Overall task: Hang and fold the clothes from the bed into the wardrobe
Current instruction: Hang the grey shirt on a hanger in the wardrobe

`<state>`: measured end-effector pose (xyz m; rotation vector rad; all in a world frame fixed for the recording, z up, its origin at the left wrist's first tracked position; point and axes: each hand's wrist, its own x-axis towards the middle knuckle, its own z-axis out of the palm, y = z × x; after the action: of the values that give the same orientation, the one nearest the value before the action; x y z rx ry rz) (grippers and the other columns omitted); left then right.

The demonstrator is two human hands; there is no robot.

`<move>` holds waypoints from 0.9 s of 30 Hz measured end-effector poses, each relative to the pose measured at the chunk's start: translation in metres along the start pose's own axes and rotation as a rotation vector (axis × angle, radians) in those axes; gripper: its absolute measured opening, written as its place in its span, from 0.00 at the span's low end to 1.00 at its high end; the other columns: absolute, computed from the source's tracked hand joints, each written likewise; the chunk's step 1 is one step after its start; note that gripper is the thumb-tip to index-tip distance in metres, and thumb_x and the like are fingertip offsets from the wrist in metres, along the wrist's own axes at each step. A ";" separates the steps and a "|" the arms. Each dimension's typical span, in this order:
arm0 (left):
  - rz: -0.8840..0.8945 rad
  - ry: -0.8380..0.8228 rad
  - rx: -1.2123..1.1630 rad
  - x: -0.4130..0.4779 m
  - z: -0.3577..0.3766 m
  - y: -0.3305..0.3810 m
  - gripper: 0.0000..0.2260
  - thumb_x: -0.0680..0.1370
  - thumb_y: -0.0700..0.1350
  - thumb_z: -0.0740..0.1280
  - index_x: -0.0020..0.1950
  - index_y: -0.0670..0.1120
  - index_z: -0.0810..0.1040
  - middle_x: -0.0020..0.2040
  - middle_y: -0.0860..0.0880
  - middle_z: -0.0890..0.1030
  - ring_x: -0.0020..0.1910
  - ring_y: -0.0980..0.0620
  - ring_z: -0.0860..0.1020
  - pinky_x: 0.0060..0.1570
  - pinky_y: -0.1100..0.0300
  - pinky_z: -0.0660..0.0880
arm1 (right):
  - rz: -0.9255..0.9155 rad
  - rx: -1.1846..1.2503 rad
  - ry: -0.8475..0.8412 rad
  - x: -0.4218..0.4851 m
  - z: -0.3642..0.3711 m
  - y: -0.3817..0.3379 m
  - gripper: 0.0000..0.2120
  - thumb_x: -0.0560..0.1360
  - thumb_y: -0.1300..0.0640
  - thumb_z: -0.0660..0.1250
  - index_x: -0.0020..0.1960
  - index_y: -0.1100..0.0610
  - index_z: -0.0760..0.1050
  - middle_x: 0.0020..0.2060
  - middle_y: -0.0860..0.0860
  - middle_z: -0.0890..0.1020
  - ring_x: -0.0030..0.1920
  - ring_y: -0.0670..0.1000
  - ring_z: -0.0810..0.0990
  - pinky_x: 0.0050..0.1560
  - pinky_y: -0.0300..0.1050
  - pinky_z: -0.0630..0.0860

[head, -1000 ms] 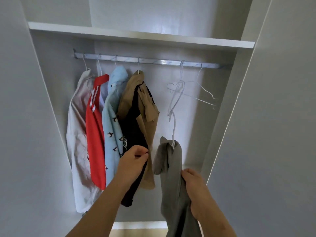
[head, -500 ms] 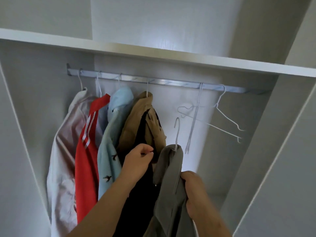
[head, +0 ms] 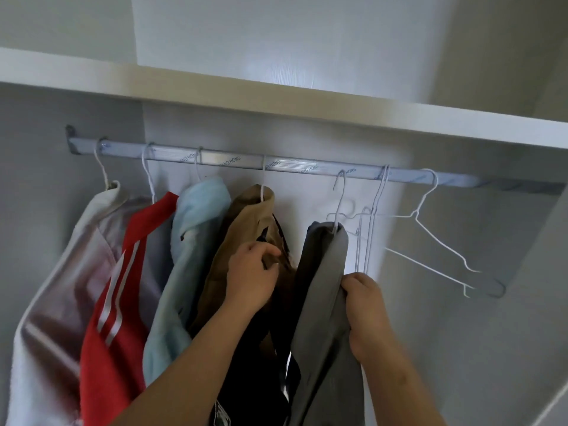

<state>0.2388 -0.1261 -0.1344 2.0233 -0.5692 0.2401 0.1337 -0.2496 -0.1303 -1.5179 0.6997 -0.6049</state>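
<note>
A grey garment (head: 322, 272) hangs on a white wire hanger (head: 339, 198). My right hand (head: 365, 305) grips the garment's right edge from below. The hanger's hook reaches the height of the metal rail (head: 292, 166); I cannot tell whether it sits over the rail. My left hand (head: 252, 275) has its fingers curled into the tan garment (head: 246, 219) just left of the grey one, with a black garment (head: 255, 379) hanging under it.
Further left on the rail hang a light blue garment (head: 190, 241), a red one with white stripes (head: 116, 302) and a whitish one (head: 55, 287). Bare wire hangers (head: 430, 235) hang to the right. A white shelf (head: 276, 93) runs above the rail.
My right hand has raised the grey garment, so its hook has risen from well below the rail to rail height. The view has moved closer and up. My left hand stays on the tan garment.
</note>
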 end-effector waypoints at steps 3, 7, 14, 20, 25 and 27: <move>-0.046 0.066 0.089 0.017 0.006 -0.002 0.11 0.75 0.42 0.67 0.49 0.58 0.73 0.66 0.51 0.67 0.66 0.47 0.64 0.63 0.57 0.62 | -0.053 -0.004 -0.019 0.022 0.009 -0.016 0.11 0.75 0.64 0.56 0.36 0.58 0.72 0.35 0.56 0.75 0.38 0.55 0.73 0.39 0.46 0.69; -0.101 -0.005 0.162 0.022 0.018 -0.013 0.14 0.75 0.40 0.64 0.58 0.54 0.75 0.67 0.47 0.65 0.66 0.43 0.63 0.64 0.55 0.61 | -0.086 0.005 -0.038 0.050 0.022 -0.034 0.10 0.75 0.64 0.56 0.38 0.59 0.71 0.37 0.58 0.75 0.40 0.56 0.74 0.43 0.48 0.70; -0.121 0.055 0.024 0.021 0.027 -0.021 0.15 0.76 0.36 0.62 0.52 0.57 0.74 0.67 0.49 0.64 0.67 0.48 0.63 0.63 0.65 0.55 | -0.087 -0.108 -0.136 0.078 0.045 -0.025 0.10 0.78 0.65 0.53 0.39 0.60 0.68 0.36 0.55 0.71 0.35 0.50 0.69 0.33 0.42 0.64; -0.163 0.123 -0.186 0.019 0.030 -0.022 0.21 0.76 0.35 0.63 0.46 0.64 0.70 0.64 0.54 0.63 0.66 0.54 0.63 0.64 0.68 0.55 | -0.168 -0.189 -0.150 0.081 0.056 -0.014 0.08 0.79 0.62 0.53 0.49 0.61 0.71 0.40 0.52 0.74 0.39 0.47 0.72 0.34 0.40 0.66; -0.228 0.142 -0.345 0.012 0.030 -0.024 0.24 0.74 0.33 0.63 0.48 0.66 0.71 0.67 0.52 0.64 0.66 0.53 0.65 0.68 0.59 0.62 | -0.373 -0.476 -0.091 0.067 0.050 0.016 0.05 0.82 0.55 0.53 0.54 0.52 0.67 0.45 0.49 0.75 0.41 0.48 0.75 0.44 0.41 0.72; -0.255 0.133 -0.394 0.008 0.029 -0.025 0.25 0.74 0.32 0.62 0.49 0.67 0.72 0.66 0.51 0.65 0.65 0.52 0.66 0.69 0.53 0.64 | -0.360 -0.555 -0.083 0.061 0.045 0.031 0.12 0.81 0.55 0.54 0.62 0.56 0.68 0.51 0.52 0.77 0.49 0.53 0.78 0.54 0.47 0.73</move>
<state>0.2554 -0.1433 -0.1647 1.6608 -0.2466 0.0972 0.2057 -0.2644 -0.1663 -2.2023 0.5560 -0.6402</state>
